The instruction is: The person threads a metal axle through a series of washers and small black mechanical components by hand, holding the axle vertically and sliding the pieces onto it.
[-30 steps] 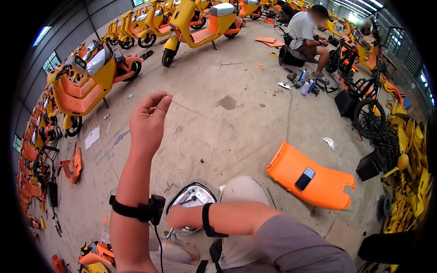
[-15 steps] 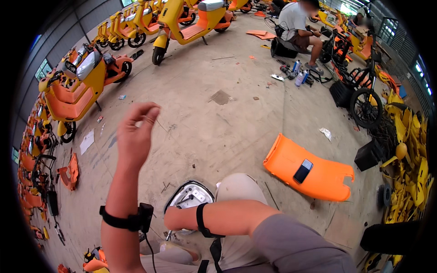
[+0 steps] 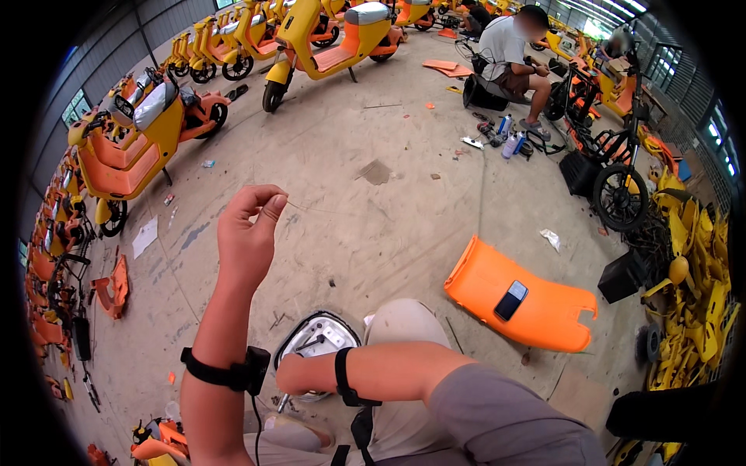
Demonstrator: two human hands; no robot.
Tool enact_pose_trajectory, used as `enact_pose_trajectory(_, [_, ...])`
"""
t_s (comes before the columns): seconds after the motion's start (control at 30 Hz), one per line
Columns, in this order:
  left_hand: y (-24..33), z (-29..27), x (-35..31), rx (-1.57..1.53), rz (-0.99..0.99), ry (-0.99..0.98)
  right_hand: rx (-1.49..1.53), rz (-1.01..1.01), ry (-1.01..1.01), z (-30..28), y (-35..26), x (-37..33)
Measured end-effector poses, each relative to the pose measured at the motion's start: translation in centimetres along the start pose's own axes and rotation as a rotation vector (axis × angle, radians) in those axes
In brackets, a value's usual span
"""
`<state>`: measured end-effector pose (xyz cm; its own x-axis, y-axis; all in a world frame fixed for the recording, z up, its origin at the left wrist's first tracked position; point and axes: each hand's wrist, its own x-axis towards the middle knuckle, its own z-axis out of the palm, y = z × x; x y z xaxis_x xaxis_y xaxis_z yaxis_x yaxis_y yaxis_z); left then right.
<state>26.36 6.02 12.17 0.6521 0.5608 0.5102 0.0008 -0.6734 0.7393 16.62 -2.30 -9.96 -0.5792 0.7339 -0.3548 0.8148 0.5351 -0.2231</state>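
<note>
My left hand [image 3: 252, 221] is raised over the floor, thumb and forefinger pinched on a fine strand [image 3: 318, 210] that trails off to the right. Whether it is thread, hair or wire I cannot tell. Low in the middle, my right hand [image 3: 292, 376] is bent down at a black-rimmed shell [image 3: 330, 332] with a silvery inside and a dark bar across it. The right hand's fingers are hidden behind its wrist. Just below them a short metal rod [image 3: 284, 402] sticks out; I cannot see whether they hold it. The shell lies beside my knee [image 3: 408, 325].
To the right, a phone [image 3: 510, 300] lies on an orange panel [image 3: 544, 314]. Yellow scooter parts [image 3: 688, 303] are heaped beyond it. Yellow-and-orange scooters [image 3: 140, 147] stand left and at the back. A seated person [image 3: 505, 46] is at the back right, near spray cans [image 3: 510, 146].
My left hand has shifted a little right, and its strand now shows stretching to the right. The right hand stays at the shell. The whole view has tilted slightly.
</note>
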Motion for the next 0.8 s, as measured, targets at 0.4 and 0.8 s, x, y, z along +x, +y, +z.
enact_pose_trajectory(0.4, [0.4, -0.4, -0.4, 0.007, 0.014, 0.040, 0.030, 0.032, -0.051, 0.6, 0.2, 0.7])
enact_pose_trajectory(0.8, [-2.4, -2.2, -2.5, 0.045, -0.017, 0.031, 0.001, 0.003, -0.091, -1.7, -0.3, -0.8])
